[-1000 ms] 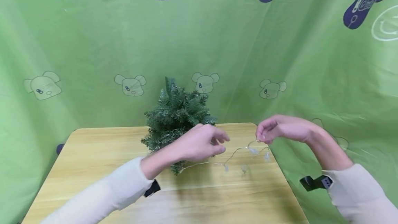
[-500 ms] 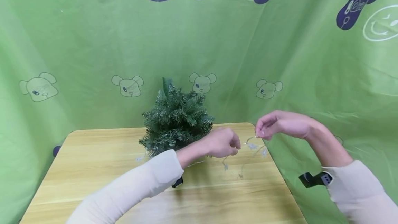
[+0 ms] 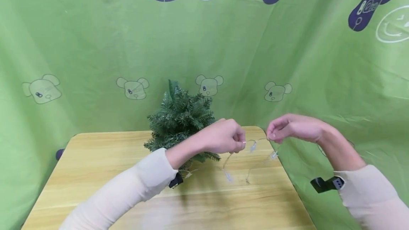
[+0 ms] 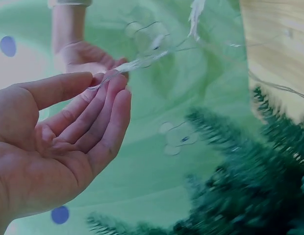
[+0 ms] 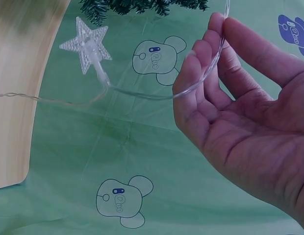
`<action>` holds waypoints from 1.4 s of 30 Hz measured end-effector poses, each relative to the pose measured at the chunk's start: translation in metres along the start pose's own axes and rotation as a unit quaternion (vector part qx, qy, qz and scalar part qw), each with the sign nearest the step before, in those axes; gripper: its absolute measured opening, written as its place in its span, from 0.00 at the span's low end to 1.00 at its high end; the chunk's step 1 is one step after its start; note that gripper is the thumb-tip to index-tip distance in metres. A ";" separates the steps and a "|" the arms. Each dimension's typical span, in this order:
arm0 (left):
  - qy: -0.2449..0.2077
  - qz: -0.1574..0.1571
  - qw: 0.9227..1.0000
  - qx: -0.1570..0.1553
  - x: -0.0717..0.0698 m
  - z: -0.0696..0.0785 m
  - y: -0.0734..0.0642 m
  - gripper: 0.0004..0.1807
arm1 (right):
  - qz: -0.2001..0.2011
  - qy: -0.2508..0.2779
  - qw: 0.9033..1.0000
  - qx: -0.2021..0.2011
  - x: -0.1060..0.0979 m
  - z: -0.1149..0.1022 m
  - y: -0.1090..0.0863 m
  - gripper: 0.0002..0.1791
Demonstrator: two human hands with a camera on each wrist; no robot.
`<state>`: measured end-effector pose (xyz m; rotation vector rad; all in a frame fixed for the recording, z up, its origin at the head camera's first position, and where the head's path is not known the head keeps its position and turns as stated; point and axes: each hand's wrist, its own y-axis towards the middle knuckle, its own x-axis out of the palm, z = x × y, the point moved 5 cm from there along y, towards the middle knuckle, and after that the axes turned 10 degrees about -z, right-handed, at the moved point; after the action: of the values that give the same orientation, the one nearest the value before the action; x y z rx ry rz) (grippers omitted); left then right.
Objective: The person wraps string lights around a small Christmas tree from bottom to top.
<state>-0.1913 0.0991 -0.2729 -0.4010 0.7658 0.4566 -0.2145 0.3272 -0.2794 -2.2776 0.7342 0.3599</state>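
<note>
A string of star lights (image 3: 253, 147) on a thin clear wire spans between my two hands, to the right of a small artificial Christmas tree (image 3: 179, 116). My left hand (image 3: 225, 136) pinches the wire between thumb and fingertips, in front of the tree's right side. My right hand (image 3: 295, 127) pinches the same wire a short way to the right, near the table's back right corner. In the right wrist view a clear plastic star (image 5: 87, 45) hangs from the wire beside that hand. More stars dangle below, and the wire runs back toward the tree's lower branches.
The tree stands on a light wooden table (image 3: 105, 173) with rounded corners. Behind and around it hangs a green curtain (image 3: 159, 38) printed with bear heads and purple shapes. A black wrist camera (image 3: 326, 184) sits at the right sleeve.
My left hand has moved right from the tree's front, then up slightly, and has taken hold of the wire. The right hand keeps its pinch, nearly in place.
</note>
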 end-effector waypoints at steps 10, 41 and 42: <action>-0.017 -0.009 1.000 -0.003 -0.024 0.015 -0.021 0.04 | -0.001 0.007 1.000 -0.016 -0.001 -0.005 -0.002 0.12; 0.040 0.074 0.996 -0.036 -0.073 0.011 -0.026 0.05 | -0.009 0.011 0.999 -0.043 0.006 -0.021 0.010 0.12; 0.042 0.080 0.995 -0.037 -0.076 0.009 -0.022 0.05 | -0.008 0.013 0.999 -0.044 0.006 -0.021 0.010 0.13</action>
<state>-0.2224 0.0666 -0.2068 -0.4325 0.8686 0.6239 -0.2151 0.3044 -0.2725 -2.3738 0.7260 0.3620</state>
